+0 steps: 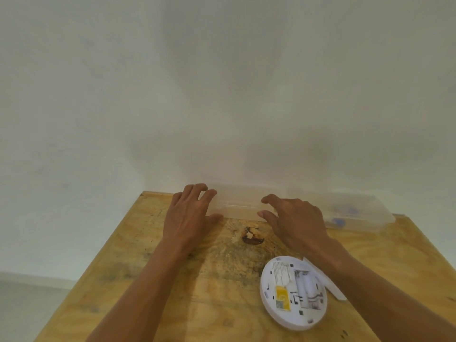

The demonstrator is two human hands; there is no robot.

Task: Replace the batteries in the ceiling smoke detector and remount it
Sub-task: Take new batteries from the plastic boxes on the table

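A round white smoke detector [293, 292] lies back-side up on the wooden table [172, 280], with a yellow label and white batteries showing in its open compartment. A white cover piece [330, 283] leans beside it on the right. At the table's far edge sits a clear plastic box [237, 206]. My left hand [190, 213] reaches its left end with fingers spread, touching or nearly touching it. My right hand [293, 218] hovers at the box's right end, fingers curled apart, holding nothing.
A second clear plastic case [357, 211] with small blue items inside lies at the far right against the white wall [222, 95]. A dark knot [251, 235] marks the tabletop between my hands. The floor shows at lower left.
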